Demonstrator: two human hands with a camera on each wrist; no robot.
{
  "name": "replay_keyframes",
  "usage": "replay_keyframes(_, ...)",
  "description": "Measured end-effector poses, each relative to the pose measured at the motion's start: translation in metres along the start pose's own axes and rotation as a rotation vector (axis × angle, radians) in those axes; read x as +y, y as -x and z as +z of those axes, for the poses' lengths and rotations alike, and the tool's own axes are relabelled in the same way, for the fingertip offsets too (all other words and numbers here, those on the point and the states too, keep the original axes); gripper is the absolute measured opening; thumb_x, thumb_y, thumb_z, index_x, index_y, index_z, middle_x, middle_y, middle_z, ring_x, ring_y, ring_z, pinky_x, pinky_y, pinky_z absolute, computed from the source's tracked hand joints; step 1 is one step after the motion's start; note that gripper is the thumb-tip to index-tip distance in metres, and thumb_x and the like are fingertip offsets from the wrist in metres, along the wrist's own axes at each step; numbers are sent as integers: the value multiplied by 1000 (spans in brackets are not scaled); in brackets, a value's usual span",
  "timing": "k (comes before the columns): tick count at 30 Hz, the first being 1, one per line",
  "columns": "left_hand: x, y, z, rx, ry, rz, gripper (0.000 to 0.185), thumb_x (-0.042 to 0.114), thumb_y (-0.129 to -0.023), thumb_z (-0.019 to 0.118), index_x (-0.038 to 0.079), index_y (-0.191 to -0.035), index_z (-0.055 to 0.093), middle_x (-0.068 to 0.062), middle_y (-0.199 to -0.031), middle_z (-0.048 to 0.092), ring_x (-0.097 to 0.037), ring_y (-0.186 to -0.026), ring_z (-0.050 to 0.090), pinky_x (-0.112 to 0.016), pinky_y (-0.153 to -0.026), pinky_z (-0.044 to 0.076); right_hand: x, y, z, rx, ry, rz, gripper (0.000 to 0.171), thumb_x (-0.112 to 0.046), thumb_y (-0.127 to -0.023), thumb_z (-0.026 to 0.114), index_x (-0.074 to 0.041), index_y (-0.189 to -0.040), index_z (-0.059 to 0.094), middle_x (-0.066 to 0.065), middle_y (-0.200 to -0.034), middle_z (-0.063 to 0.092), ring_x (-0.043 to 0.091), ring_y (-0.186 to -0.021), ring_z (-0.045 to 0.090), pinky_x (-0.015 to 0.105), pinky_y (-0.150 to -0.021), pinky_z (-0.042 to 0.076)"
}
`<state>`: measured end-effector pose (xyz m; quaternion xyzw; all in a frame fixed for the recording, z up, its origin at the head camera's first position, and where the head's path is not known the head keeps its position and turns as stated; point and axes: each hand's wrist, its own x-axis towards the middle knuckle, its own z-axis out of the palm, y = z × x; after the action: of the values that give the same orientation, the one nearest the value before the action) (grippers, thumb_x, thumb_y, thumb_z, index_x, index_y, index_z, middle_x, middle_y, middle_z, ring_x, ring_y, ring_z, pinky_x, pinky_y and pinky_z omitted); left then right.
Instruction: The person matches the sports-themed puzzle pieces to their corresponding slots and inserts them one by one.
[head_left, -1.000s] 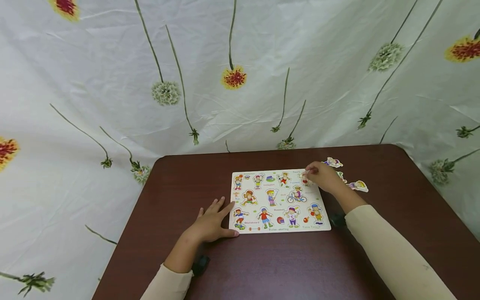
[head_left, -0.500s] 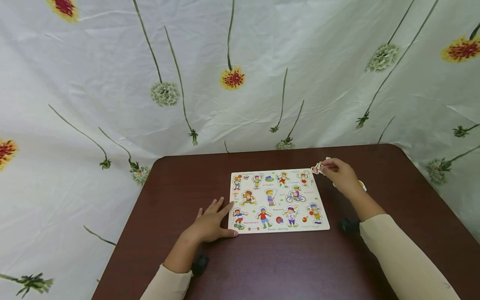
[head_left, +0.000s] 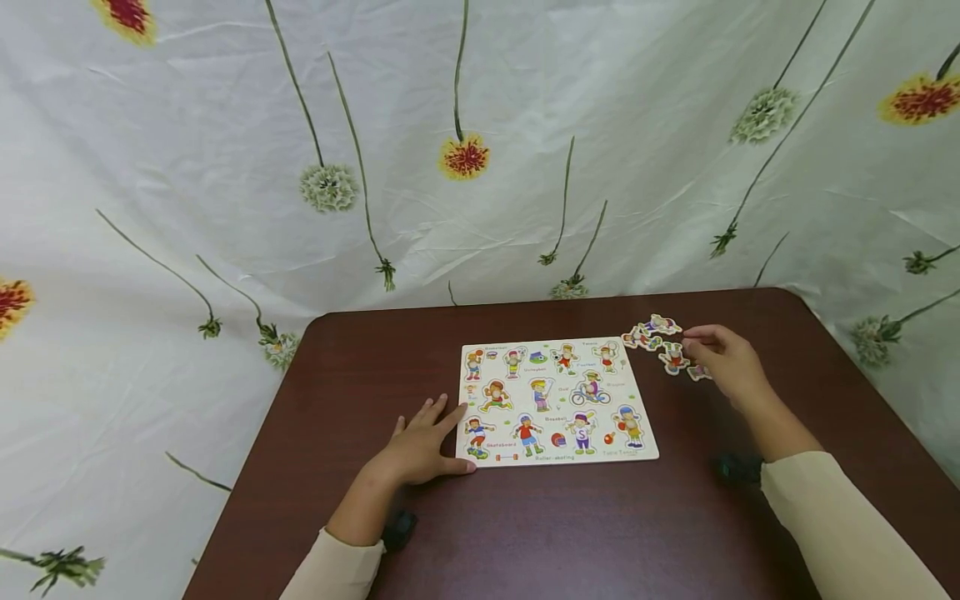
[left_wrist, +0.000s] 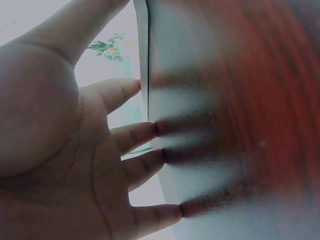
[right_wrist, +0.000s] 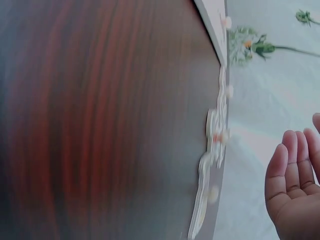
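A white puzzle board [head_left: 502, 421] printed with children playing sports lies flat on the brown table. My left hand [head_left: 416, 446] rests at its left edge, fingers spread and thumb at the near left corner. The left wrist view shows the fingertips [left_wrist: 170, 212] down on the tabletop and an empty palm. Several cut-out figure pieces [head_left: 673, 358] lie in a cluster off the board's far right corner; pale knobs stand out from the pieces [right_wrist: 215, 140] in the right wrist view. Just right of them hovers my right hand [head_left: 723, 358], fingers loosely bent, holding nothing.
The table's far edge [head_left: 555, 305] runs behind the board and pieces, with a hanging flower-print cloth [head_left: 405, 225] beyond. A dark wrist device [head_left: 401, 531] sits under the left wrist and a similar one [head_left: 738, 468] under the right.
My right hand has carried a figure piece from the board's far right corner, laid it among the others, let go and moved further right. The left hand has stayed in place.
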<state>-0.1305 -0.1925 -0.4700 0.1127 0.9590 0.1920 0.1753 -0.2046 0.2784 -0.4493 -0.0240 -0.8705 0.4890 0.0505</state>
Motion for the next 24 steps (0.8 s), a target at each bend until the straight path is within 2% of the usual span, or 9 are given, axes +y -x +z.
replay_keyframes(3, 0, 0, 0, 0, 0, 0, 94, 57, -84, 76, 29, -161, 30, -12, -171, 14, -36, -159, 11, -72, -120, 7, 5, 1, -9, 20, 92, -8, 41, -33, -104, 57, -1, -128, 62, -12, -101, 65, -4, -88, 58, 17, -70, 51)
replay_keyframes(7, 0, 0, 0, -3, 5, 0, 94, 56, -84, 77, 29, -161, 30, -12, -171, 14, -36, -159, 10, -72, -120, 7, 11, 1, -16, 47, 265, -18, 33, -30, -104, 57, -2, -120, 65, 15, -109, 68, 19, -94, 61, 25, -68, 46)
replay_keyframes(9, 1, 0, -1, -5, 8, 1, 94, 55, -84, 77, 28, -161, 30, -13, -171, 14, -36, -159, 10, -73, -120, 6, 13, 0, -18, 42, 320, -17, 29, -25, -103, 58, 0, -115, 66, 22, -109, 68, 31, -95, 61, 29, -68, 44)
replay_keyframes(12, 1, 1, -1, -4, 9, 0, 93, 55, -84, 77, 28, -161, 31, -13, -171, 14, -36, -159, 10, -73, -120, 7, 16, -3, -20, 1, 389, 5, 26, -22, -101, 60, 1, -111, 65, 24, -105, 67, 34, -91, 62, 31, -65, 42)
replay_keyframes(15, 1, 1, -1, -1, 4, 1, 93, 54, -84, 77, 27, -161, 31, -13, -171, 14, -37, -159, 11, -73, -120, 8, 18, -7, -21, -66, 425, 39, 27, -23, -99, 62, 2, -108, 63, 23, -101, 67, 31, -86, 61, 30, -64, 42)
replay_keyframes(19, 1, 2, -1, -1, 5, 4, 93, 54, -84, 77, 28, -161, 31, -13, -171, 14, -37, -159, 11, -73, -120, 7, 20, -10, -22, -135, 426, 65, 30, -25, -99, 62, 4, -106, 62, 23, -100, 68, 29, -84, 61, 30, -64, 43)
replay_keyframes(24, 1, 2, -1, -3, 10, 4, 93, 55, -84, 77, 28, -161, 31, -12, -171, 14, -36, -159, 10, -73, -120, 7, 21, -11, -22, -164, 433, 88, 32, -25, -98, 64, 6, -105, 62, 26, -102, 70, 31, -85, 63, 30, -65, 44)
